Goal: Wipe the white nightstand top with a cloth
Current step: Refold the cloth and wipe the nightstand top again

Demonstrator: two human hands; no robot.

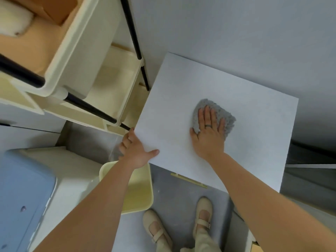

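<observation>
With my right hand [209, 131] spread flat, fingers apart, I press the grey cloth [214, 115] onto the white nightstand top [227, 84]. Cloth sits right of centre on the top, bunched into a loose wad under my palm and fingers, its far and right edges sticking out past my fingertips. Fluffy pile, looks like microfibre or chenille, so I judge it soft, light, floppy, no shape of its own. It probably grips the smooth panel a bit and drags, not slides; flat palm pressure is the way to move it, not a pinch. If I need to lift it, take it at the bunched middle so the loose edges don't trail.

My left hand [136, 150] holds the near-left edge of the top, thumb lying on the surface, fingers curled down over the side; whether they actually grip underneath I can't tell, they're hidden. I read it as bracing the nightstand against the push of wiping. Panel looks stiff, flat, bare.

Left of the nightstand stands a cream rack [76, 57] with black rails, a pale yellow bin [141, 195] below it on the floor, close to the corner.

Most of the top, left and near side, looks still to cover.
</observation>
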